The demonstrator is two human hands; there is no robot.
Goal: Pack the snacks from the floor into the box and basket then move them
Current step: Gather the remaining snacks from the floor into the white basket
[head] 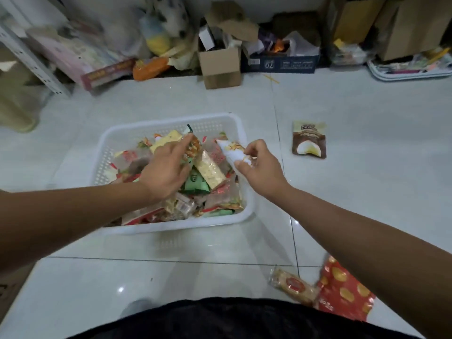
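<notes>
Right hand (261,170): pinched white packet (232,152), basket (171,122) just beneath, likely for dropping.
Left hand (163,170): fingers straight, seemingly settling snacks (212,172) underneath.

Single head-worn wide-angle view. Looks forward and steeply down onto pale tiled floor (171,265). White perforated plastic basket (176,225) close, centre. Small brown cardboard box (220,67) farther off, 12 o'clock.

Light: dim, overhead; you get glare spots on floor (120,289).
Blur: bg clutter (156,33) soft.
Edges: wide-angle bend.
</notes>
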